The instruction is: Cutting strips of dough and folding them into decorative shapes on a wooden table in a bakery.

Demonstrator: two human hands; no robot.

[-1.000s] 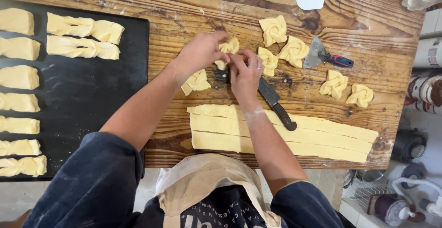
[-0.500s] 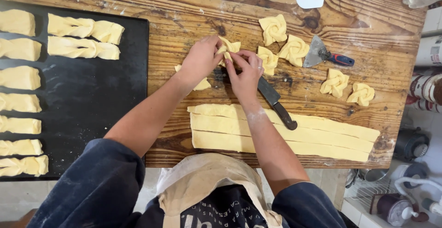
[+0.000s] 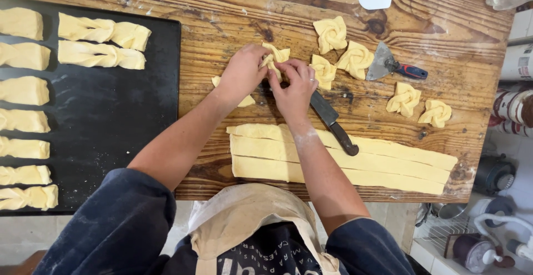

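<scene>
My left hand (image 3: 242, 74) and my right hand (image 3: 294, 86) meet over a small yellow dough piece (image 3: 274, 58) on the wooden table (image 3: 222, 25), both pinching and folding it. Another flat dough piece (image 3: 245, 100) pokes out from under my left hand. A dark-handled knife (image 3: 333, 122) lies just right of my right wrist. Long yellow dough strips (image 3: 344, 161) lie side by side at the table's near edge, under my right forearm.
Several folded dough pinwheels (image 3: 331, 33) sit right of my hands, two more (image 3: 419, 106) farther right. A metal scraper with a blue and red handle (image 3: 394, 67) lies among them. A black baking tray (image 3: 111, 119) on the left holds several twisted dough pieces (image 3: 100, 42).
Both hands have stayed over the dough piece, lifting and folding its corners inward; the piece has shifted slightly away from me. Nothing else moved.
</scene>
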